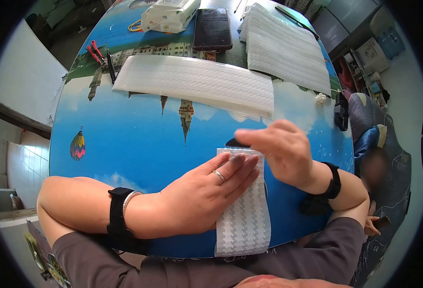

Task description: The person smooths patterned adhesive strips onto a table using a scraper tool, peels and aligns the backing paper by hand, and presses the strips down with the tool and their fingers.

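Spanning table (149,139): blue printed top with clouds, spires and a balloon; everything below lies on it or just above it.
Sheet stack (288,53): white, textured, at the far right.
Long sheet (192,81): white, lying crosswise in the middle, its right end near the stack.
Patterned strip (244,225): pale, lengthwise in front of the person, running from under the left hand to the near table edge.
Left hand (202,192): laid flat over the strip's far part, fingers straight and close together, pinning it rather than gripping.
Right hand (286,153): blurred, raised beside the strip's far end, fingers partly bent; whether it grips anything, I cannot tell.
Wipes pack (168,19): far side, left of the phone.
Phone (213,29): dark screen up, beyond the long sheet.
Dark piece (237,143): at the strip's far end, partly hidden by the right fingers.
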Motion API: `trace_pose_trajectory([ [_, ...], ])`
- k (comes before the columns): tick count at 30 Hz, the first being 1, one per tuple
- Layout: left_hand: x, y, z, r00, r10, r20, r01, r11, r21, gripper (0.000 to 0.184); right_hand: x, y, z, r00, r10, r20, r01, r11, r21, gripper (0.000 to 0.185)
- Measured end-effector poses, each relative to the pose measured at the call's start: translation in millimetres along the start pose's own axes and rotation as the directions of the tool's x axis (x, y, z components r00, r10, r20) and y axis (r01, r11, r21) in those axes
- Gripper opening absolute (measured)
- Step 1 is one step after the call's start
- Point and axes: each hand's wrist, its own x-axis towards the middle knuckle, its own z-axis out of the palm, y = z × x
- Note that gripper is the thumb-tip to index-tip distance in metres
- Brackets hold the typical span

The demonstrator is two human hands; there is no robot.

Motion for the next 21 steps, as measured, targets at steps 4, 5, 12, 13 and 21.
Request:
trace_pose_trajectory([
  [4,0,0,-1,1.000,-0.003,0.006,0.003,1.000,0.015,0.073,0,-2,-5,0.993,-0.016,0.119,0.023,0.998,-0.057,0.051],
  [5,1,0,-2,1.000,-0.003,0.016,0.003,1.000,0.010,0.072,0,-2,-6,0.991,-0.006,0.133,0.015,0.998,-0.062,0.051],
  [12,-2,-1,-2,1.000,-0.008,0.000,0.008,1.000,0.022,0.071,-5,1,-4,0.997,-0.020,0.070,0.021,1.000,-0.016,0.052],
  [13,-1,-1,-4,1.000,-0.009,-0.001,0.009,1.000,0.015,0.071,-4,0,-5,0.994,-0.031,0.106,0.039,0.997,-0.072,0.053],
  [21,-1,1,-6,1.000,-0.014,0.000,0.014,0.999,0.041,0.068,-4,2,-11,0.994,0.066,0.092,-0.071,0.996,0.050,0.046],
])
